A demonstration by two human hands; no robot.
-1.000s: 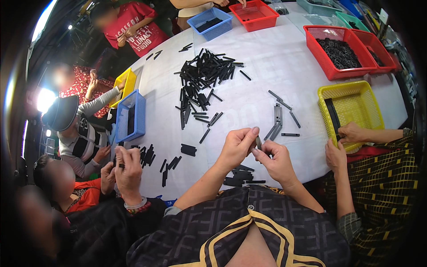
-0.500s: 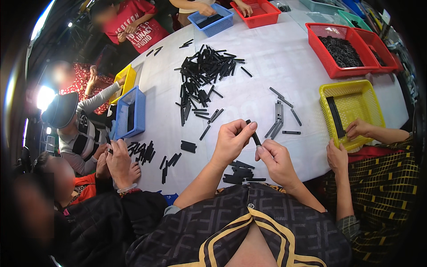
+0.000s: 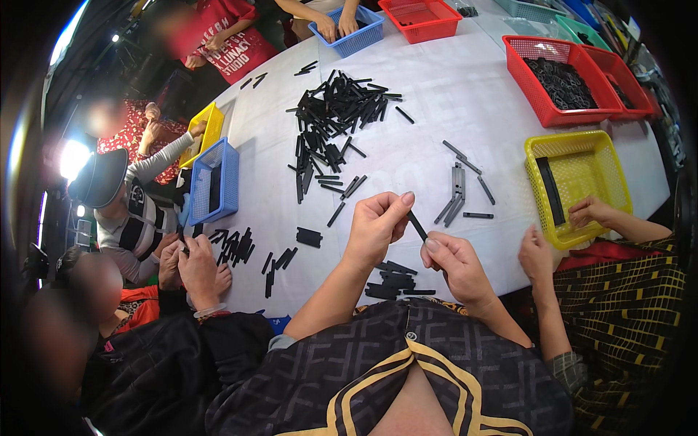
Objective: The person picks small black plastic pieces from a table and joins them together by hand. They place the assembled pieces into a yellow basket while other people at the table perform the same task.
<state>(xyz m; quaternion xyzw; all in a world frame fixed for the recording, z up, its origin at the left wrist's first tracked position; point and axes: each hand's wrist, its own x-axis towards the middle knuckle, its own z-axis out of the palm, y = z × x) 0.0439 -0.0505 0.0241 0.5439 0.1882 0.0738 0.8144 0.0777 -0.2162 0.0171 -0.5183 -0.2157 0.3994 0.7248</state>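
Observation:
Between my hands, above the table, a slim black bar (image 3: 417,226) is held at a slant. My left hand (image 3: 378,227) pinches its upper end between thumb and fingers; my right hand (image 3: 455,266) pinches the lower end. Both ends are covered by fingertips. Just below my hands, close to my body, lies a small stack of black bars (image 3: 396,280). A large loose heap of similar black bars (image 3: 338,109) spreads across the table beyond my left hand. Several dark grey bars (image 3: 458,189) lie past my right hand.
At right, a co-worker's hands are by a yellow basket (image 3: 589,149) holding a long black strip. Red baskets (image 3: 538,102) with black parts stand farther back. At left are a blue basket (image 3: 225,196), more black bars (image 3: 234,245) and co-workers' hands. Another blue basket (image 3: 356,42) is at the far edge.
The bar in my hands shows more of its length, and my right hand sits slightly lower and to the right. The right co-worker's near hand has come off the yellow basket's rim.

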